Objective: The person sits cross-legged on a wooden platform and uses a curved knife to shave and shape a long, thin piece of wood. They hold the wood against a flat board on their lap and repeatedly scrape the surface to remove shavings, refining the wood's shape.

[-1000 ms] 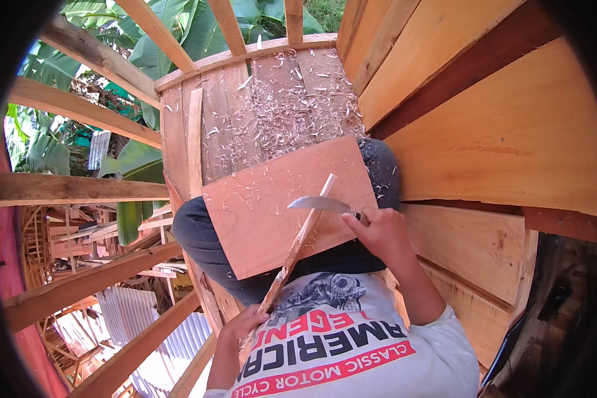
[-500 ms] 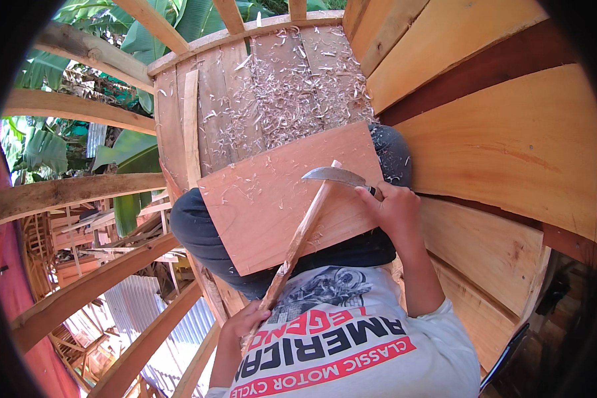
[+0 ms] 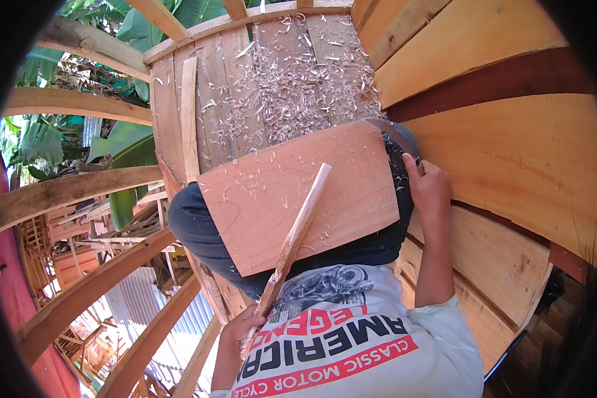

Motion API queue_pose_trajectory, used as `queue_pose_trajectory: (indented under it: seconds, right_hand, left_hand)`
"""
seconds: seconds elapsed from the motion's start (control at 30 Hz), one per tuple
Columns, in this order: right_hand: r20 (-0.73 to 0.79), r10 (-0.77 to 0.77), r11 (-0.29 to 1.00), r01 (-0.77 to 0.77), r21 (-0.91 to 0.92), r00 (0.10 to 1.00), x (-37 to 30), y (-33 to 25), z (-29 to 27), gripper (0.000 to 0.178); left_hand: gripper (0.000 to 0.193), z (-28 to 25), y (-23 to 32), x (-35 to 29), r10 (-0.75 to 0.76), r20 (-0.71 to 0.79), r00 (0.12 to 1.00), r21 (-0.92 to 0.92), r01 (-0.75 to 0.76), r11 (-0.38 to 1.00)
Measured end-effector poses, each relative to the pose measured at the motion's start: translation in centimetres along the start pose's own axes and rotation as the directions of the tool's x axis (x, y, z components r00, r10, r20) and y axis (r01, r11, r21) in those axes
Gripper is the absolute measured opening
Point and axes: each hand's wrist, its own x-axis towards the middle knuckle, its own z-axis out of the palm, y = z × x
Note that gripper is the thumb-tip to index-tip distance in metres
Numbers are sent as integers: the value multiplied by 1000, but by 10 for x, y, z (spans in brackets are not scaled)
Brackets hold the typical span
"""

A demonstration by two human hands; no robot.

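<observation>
A wooden stick (image 3: pixel 303 215), pale and shaved toward its far end and rougher with bark-brown patches nearer me, slants up across a flat wooden board (image 3: pixel 245 192) on my lap. My left hand (image 3: pixel 243 324) is wrapped round the stick's near end, close to my shirt. To the right of the board, my right hand (image 3: pixel 432 189) is closed on a knife with a curved blade (image 3: pixel 395 134). The blade lies past the board's far right corner, over my knee and apart from the stick. The knife's handle is mostly hidden in my fingers.
Wood shavings (image 3: pixel 292 86) cover much of the plank floor (image 3: pixel 209 86) ahead. A loose wooden strip (image 3: pixel 190 119) lies at its left. Wooden planks (image 3: pixel 497 146) form a wall close on my right. Spaced wooden bars (image 3: pixel 79 186) stand on the left, with leaves and metal sheeting beyond.
My right hand has moved right and away with the knife, lifting the blade off the stick's far end. The left hand and stick stay nearly in place.
</observation>
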Motion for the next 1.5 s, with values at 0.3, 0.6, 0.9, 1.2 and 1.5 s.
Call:
queue_pose_trajectory:
  seconds: [0.3, 0.6, 0.9, 1.2, 1.5]
  right_hand:
    - [209, -441, 885, 384, 263, 873, -56, -45, 16, 50]
    - [305, -543, 828, 438, 350, 782, -66, -44, 13, 47]
    - [336, -530, 847, 470, 248, 779, -58, -57, 22, 44]
    - [159, -476, 879, 465, 104, 865, -20, -62, 29, 50]
    - [321, -530, 847, 473, 242, 785, -34, -73, 1, 47]
  left_hand:
    - [39, 21, 44, -17, 118, -65, 991, 314, -92, 945]
    - [46, 46, 86, -22, 227, -303, 926, 576, -12, 817]
    - [44, 40, 87, -15, 247, -262, 933, 580, -52, 813]
    - [41, 37, 80, -11, 196, -263, 945, 491, -44, 870]
    - [40, 32, 68, -8, 191, -213, 958, 493, -64, 868]
